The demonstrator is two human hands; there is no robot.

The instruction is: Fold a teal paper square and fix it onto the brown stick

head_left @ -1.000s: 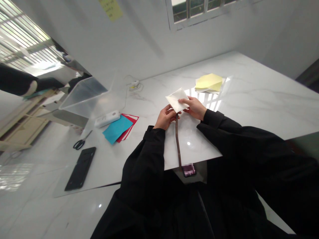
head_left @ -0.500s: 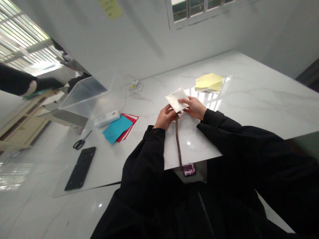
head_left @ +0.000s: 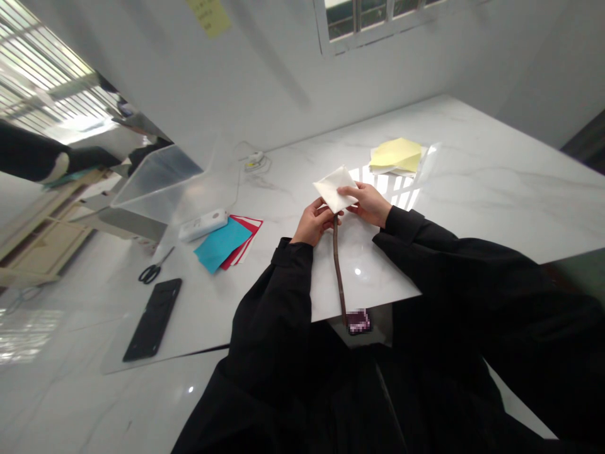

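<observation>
Nearest your body, the brown stick runs from the table's front edge up to your fingers, its top end at the lower corner of the folded white paper. Your left hand has its fingers closed around the top of the stick, just under the paper. Your right hand pinches the paper, thumb flat on its face. Off to your left on the white table lie a black tray-like object, then black-handled scissors, then blue paper over red sheets, beside a white power strip. Farther out, beyond your right hand, yellow paper rests near the wall.
</observation>
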